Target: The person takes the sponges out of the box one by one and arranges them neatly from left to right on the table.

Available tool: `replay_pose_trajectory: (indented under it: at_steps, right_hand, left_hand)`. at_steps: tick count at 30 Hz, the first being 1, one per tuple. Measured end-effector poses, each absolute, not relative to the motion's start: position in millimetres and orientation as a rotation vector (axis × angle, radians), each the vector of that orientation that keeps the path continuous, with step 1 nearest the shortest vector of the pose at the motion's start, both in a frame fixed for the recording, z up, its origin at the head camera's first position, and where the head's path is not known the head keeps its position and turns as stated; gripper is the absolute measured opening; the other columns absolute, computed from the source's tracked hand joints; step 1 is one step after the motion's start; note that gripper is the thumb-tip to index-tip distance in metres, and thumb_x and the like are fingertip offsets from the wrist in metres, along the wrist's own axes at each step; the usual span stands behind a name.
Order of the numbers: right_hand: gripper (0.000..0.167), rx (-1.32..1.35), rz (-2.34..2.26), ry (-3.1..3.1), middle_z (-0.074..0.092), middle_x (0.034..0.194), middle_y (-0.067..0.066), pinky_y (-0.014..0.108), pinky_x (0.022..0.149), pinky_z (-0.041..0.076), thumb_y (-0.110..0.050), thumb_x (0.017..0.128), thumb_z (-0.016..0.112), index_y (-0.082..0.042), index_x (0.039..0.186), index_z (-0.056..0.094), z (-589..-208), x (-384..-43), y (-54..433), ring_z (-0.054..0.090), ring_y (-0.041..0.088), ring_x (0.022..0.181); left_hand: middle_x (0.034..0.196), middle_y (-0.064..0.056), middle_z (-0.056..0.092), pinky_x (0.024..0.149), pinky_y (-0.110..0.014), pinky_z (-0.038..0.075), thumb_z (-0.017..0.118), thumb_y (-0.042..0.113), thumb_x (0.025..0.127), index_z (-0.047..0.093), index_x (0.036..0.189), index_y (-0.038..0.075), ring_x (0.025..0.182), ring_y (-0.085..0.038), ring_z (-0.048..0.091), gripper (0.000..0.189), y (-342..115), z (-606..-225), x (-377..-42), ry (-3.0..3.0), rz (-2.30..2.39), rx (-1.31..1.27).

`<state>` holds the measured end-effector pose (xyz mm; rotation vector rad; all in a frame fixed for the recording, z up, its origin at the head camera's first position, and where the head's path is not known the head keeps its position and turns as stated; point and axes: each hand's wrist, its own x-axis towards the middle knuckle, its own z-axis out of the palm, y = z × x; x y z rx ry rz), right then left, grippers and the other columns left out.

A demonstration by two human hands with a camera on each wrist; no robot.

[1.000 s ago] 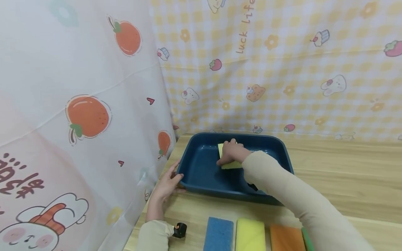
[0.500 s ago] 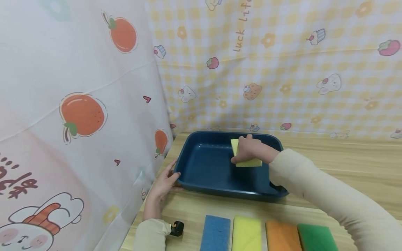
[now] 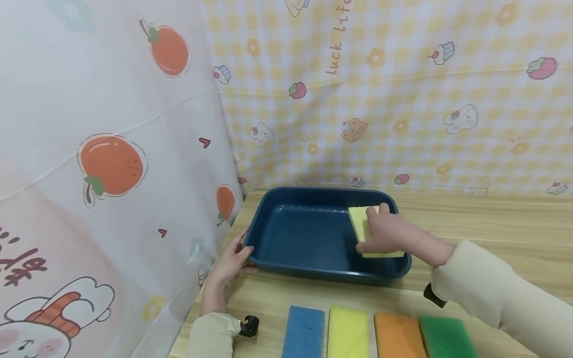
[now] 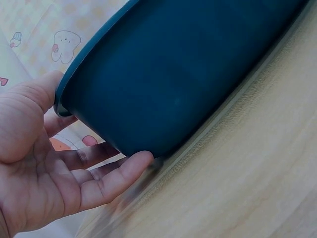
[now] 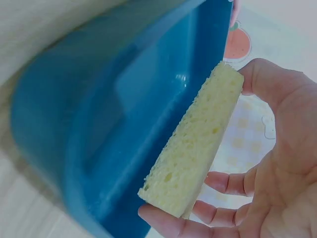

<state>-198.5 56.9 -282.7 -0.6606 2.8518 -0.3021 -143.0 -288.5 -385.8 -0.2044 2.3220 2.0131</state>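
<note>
My right hand (image 3: 387, 231) grips a pale yellow sponge (image 3: 360, 219) by its edges over the right end of a dark blue rectangular basin (image 3: 304, 274). In the right wrist view, the thumb is at one end of the sponge (image 5: 193, 144) and fingers are at the other, its porous side showing. The sponge is tilted there, with the basin (image 5: 44, 114) beyond it. At the basin's left front corner my left hand (image 3: 230, 262) holds on, thumb at the rim and fingers against the outer wall, as the left wrist view shows with the basin (image 4: 163, 84) close up.
Blue (image 3: 304, 332), yellow (image 3: 348, 333), orange (image 3: 400, 335) and green (image 3: 447, 337) sponges lie side by side on the wooden table (image 3: 492, 238) in front of the basin. Patterned cloth hangs behind (image 3: 380, 99) and along the left side.
My right hand has carried the pale yellow sponge rightward over the basin from near its middle. The arm's shift has uncovered the green sponge. The left hand keeps its hold on the basin's corner.
</note>
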Motion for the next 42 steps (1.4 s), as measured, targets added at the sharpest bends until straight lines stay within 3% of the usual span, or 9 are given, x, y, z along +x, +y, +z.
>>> replay_pose_trajectory:
  at_steps: [9, 20, 33, 42]
  right_hand:
    - [0.082, -0.708, -0.278, 2.927, 0.043, 0.095, 0.029, 0.038, 0.054, 0.045, -0.044, 0.063, 0.071, 0.012, 0.115, 0.039, -285.4, -170.9, 83.0, 0.046, 0.03, 0.06]
    - [0.073, -0.673, -0.36, 2.982, 0.04, 0.086, 0.02, 0.031, 0.046, 0.037, -0.043, 0.06, 0.074, 0.005, 0.103, 0.042, -293.7, -140.4, 114.3, 0.04, 0.028, 0.059]
    - [0.069, -0.605, -0.364, 3.031, 0.039, 0.085, 0.014, 0.028, 0.046, 0.03, -0.042, 0.062, 0.075, 0.001, 0.105, 0.042, -302.6, -109.4, 152.2, 0.036, 0.025, 0.057]
    - [0.075, -0.601, -0.345, 3.118, 0.043, 0.089, 0.017, 0.031, 0.047, 0.037, -0.045, 0.059, 0.077, 0.002, 0.106, 0.044, -314.1, -92.8, 175.2, 0.038, 0.026, 0.062]
  left_hand:
    - [0.124, -0.029, 0.038, 0.064, -0.046, 0.054, 0.042, 0.004, 0.091, 0.02, 0.144, 0.021, 0.095, -0.035, 0.055, 0.06, -288.7, -384.4, -144.2, 2.315, 2.016, -0.215]
    - [0.124, -0.03, 0.039, 0.064, -0.045, 0.054, 0.041, 0.004, 0.09, 0.019, 0.145, 0.02, 0.093, -0.035, 0.056, 0.061, -285.1, -380.7, -143.1, 2.326, 2.007, -0.21]
    - [0.125, -0.03, 0.038, 0.064, -0.045, 0.054, 0.041, 0.004, 0.091, 0.02, 0.144, 0.02, 0.099, -0.038, 0.053, 0.06, -285.9, -384.9, -143.3, 2.337, 2.004, -0.225]
    - [0.128, -0.03, 0.037, 0.064, -0.045, 0.054, 0.041, 0.004, 0.091, 0.019, 0.145, 0.02, 0.1, -0.04, 0.053, 0.06, -285.0, -385.7, -142.2, 2.324, 2.014, -0.226]
